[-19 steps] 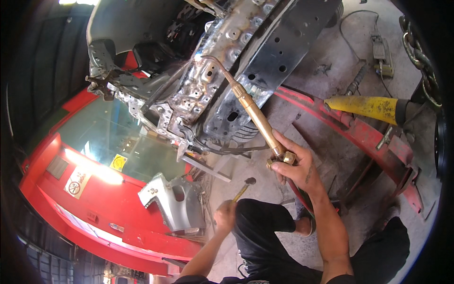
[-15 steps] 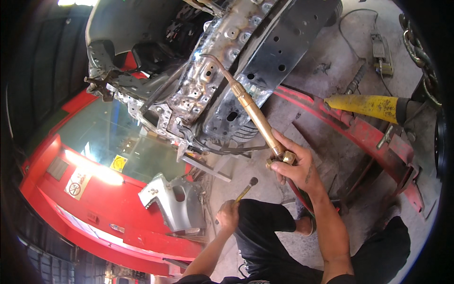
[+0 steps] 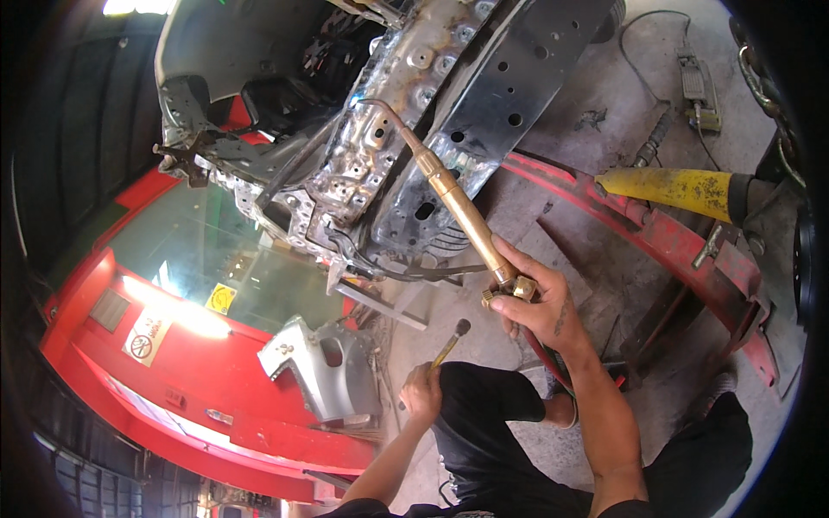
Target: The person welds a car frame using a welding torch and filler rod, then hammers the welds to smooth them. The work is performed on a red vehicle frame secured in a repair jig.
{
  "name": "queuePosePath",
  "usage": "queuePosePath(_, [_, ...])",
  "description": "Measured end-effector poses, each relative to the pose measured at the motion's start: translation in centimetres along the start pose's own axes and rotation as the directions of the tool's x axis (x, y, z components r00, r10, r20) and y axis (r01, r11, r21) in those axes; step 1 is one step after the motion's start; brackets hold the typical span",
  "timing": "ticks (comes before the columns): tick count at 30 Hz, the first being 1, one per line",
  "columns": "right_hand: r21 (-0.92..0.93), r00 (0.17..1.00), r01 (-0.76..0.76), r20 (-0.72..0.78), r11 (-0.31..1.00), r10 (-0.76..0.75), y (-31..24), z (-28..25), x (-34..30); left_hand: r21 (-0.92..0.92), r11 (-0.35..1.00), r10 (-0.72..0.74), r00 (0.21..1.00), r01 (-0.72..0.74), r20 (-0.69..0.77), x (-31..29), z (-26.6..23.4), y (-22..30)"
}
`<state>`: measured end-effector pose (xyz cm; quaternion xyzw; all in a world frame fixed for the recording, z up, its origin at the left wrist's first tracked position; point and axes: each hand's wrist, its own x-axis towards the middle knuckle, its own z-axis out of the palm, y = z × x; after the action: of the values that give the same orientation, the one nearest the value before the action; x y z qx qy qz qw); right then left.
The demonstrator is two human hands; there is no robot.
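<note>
My right hand (image 3: 535,302) is wrapped round the valve end of a brass gas torch (image 3: 466,216). The torch slants up and to the left, its thin bent tip (image 3: 380,105) over a bare metal car frame rail (image 3: 367,142). A small bluish-white glow shows at the tip, by the rail's edge. In my left hand (image 3: 421,393) is a small hammer (image 3: 449,344) with a yellowish handle and dark head, held beside my left knee, apart from the car. A red hose (image 3: 553,363) runs down from the torch behind my right forearm.
Alongside the rail lies a black perforated beam (image 3: 518,86). A red steel arm (image 3: 639,233) and a yellow cylinder (image 3: 673,192) stand on the right, near a hanging chain (image 3: 764,95). Left are a silver body panel (image 3: 324,371) and a red cabinet (image 3: 207,380) with a window. A foot pedal (image 3: 698,86) lies far right.
The torch tip has shifted slightly left along the rail, and its glow looks a bit bluer. Both hands keep their grips, with the left hand slightly farther right in view.
</note>
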<state>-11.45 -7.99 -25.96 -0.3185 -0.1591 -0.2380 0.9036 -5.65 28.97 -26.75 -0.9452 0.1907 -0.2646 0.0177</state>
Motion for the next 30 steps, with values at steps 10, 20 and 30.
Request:
queuePosePath(10, [-0.002,1.000,-0.003,0.012,1.000,0.003,-0.2,0.0,-0.2,0.019,0.998,-0.066,0.997,0.066,0.036,0.1,-0.5,1.0])
queuePosePath(20, [-0.002,1.000,-0.012,-0.007,1.000,0.012,-0.1,0.0,-0.1,0.021,0.998,-0.059,0.998,0.058,0.024,0.1,-0.5,1.2])
queuePosePath(30, [0.003,1.000,-0.014,-0.008,1.000,0.014,-0.1,0.0,-0.2,0.001,0.999,-0.034,0.999,0.034,0.009,-0.2,-0.3,1.1])
